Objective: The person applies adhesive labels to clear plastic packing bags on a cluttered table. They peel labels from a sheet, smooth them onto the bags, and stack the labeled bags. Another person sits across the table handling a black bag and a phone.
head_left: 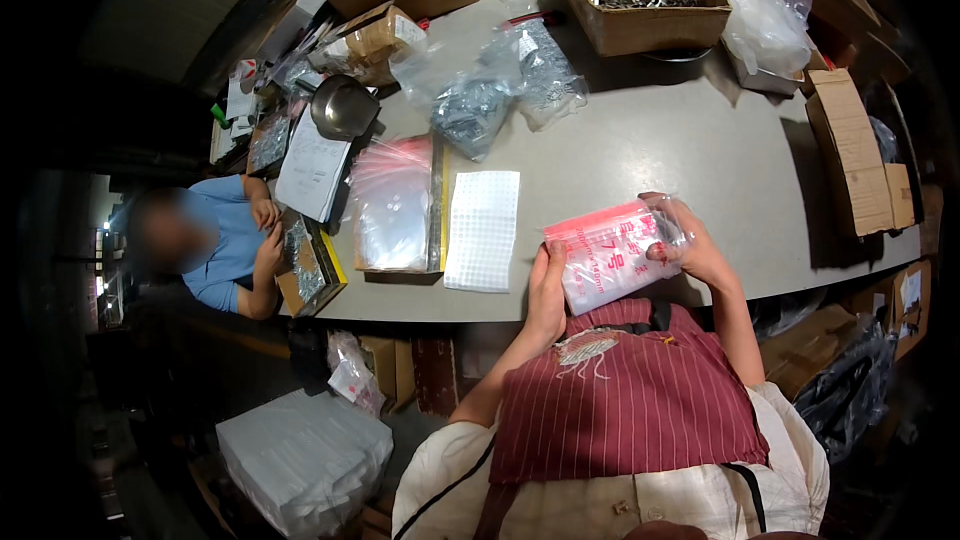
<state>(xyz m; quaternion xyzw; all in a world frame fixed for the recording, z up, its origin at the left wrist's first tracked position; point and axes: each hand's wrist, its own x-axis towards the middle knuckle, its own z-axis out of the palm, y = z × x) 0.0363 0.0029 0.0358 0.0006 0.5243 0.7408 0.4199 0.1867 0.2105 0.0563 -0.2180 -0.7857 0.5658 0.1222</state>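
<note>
A pack of clear zip-lock bags point(602, 258) with red print and a pink-red top band is held above the table's near edge, in front of my apron. My left hand point(546, 290) grips its left end, thumb along the edge. At the right end, the fingers of my right hand point(692, 242) are closed on the pack's loose clear plastic. Left of my hands lies a white sheet point(483, 230) with rows of small marks. Beyond it, a fanned stack of clear zip-lock bags point(392, 215) rests in a shallow cardboard tray.
A co-worker's hands point(268, 225) are by a tray of small packets point(305, 260) at left. Farther back are a metal scoop point(343, 107), bagged metal parts point(470, 112) and a cardboard box point(650, 30) of metal pieces. A cardboard carton point(850, 155) stands at right.
</note>
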